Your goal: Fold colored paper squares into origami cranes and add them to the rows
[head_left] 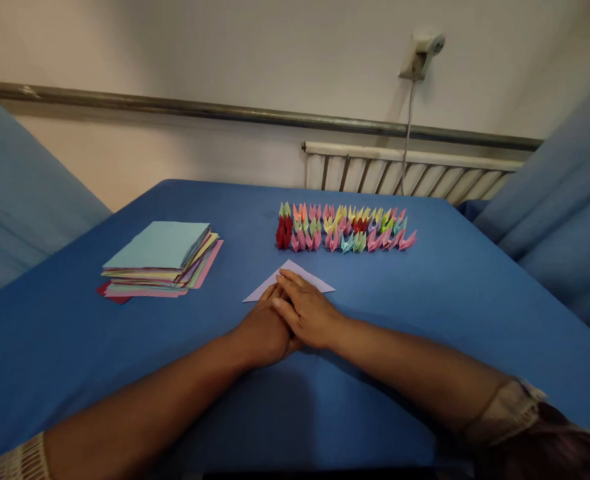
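A pale lilac sheet folded into a triangle (pixel 295 275) lies on the blue table (pixel 425 307) in front of me. My left hand (pixel 263 328) and my right hand (pixel 307 308) rest side by side on its near edge, the right partly over the left. Both hands lie flat with fingers stretched forward, pressing the paper down. The near part of the triangle is hidden under my fingers.
A stack of coloured square papers (pixel 161 260) sits to the left. Rows of several small folded paper cranes (pixel 342 228) stand behind the triangle. Blue bedding rises on both sides (pixel 565 200), and a radiator (pixel 405 170) stands against the wall.
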Tool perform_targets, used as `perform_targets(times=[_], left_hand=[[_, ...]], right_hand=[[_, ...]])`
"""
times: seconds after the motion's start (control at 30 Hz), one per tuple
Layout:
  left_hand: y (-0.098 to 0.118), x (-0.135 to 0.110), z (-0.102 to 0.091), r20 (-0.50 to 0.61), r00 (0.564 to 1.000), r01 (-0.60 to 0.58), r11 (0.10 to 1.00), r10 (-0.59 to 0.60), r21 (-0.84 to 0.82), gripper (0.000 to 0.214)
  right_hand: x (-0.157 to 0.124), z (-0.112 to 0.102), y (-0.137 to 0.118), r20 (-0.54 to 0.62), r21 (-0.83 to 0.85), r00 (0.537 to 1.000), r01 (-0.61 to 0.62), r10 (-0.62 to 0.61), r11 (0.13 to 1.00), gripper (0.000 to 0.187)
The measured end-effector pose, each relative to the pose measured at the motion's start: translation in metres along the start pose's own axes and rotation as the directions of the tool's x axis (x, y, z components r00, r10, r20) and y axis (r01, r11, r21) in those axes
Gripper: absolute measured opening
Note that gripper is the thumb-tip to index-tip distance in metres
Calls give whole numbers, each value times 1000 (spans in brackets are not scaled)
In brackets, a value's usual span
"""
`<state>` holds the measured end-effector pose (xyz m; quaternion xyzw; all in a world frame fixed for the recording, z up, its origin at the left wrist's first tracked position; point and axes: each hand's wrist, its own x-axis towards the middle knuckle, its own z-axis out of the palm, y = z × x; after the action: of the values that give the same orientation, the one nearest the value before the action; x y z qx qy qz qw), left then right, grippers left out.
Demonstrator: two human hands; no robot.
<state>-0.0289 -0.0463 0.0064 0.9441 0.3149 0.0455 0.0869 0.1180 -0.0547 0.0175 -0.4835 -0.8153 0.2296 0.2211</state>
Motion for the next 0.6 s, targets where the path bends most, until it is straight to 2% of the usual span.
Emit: perform_targets(times=[0.07, 0.17, 0.33, 0.5, 0.6], left_hand=[[-2, 0, -2, -6, 1000, -18, 1000, 17, -19, 59], [-4, 0, -5, -12, 999, 40, 999, -40, -32, 70], [-7, -3, -3, 69, 988, 141, 990, -141, 10, 87], [-28, -5, -4, 56, 950, 303, 951, -306, 56, 107], [-38, -5, -7, 49, 938, 340, 938, -343, 66, 111]], right_hand=[[9, 8, 3, 26, 0, 999, -21, 21, 1000, 60], [12, 11, 14, 53, -49, 998, -30, 33, 998, 67], [5, 7, 19, 80, -128, 996, -25, 35, 991, 72], [5, 4, 23, 105, -222, 989, -76, 102, 972, 78], [5, 3, 27, 110, -273, 988, -74, 107, 959, 78]])
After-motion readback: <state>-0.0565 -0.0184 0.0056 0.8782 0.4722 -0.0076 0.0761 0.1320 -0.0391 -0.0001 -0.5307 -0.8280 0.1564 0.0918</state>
